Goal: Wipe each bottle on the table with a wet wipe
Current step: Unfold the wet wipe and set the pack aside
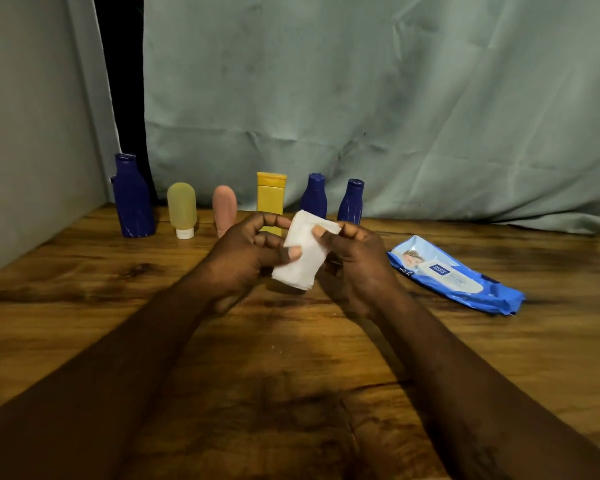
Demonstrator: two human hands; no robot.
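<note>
Your left hand [250,251] and right hand [354,258] each pinch the folded white wet wipe [302,258] over the brown wooden table [291,358], likely squaring it into a pad. Possibly something sits inside; unclear. The tall dark-blue plastic bottle [132,199] heads the row waiting along the back edge.
</note>
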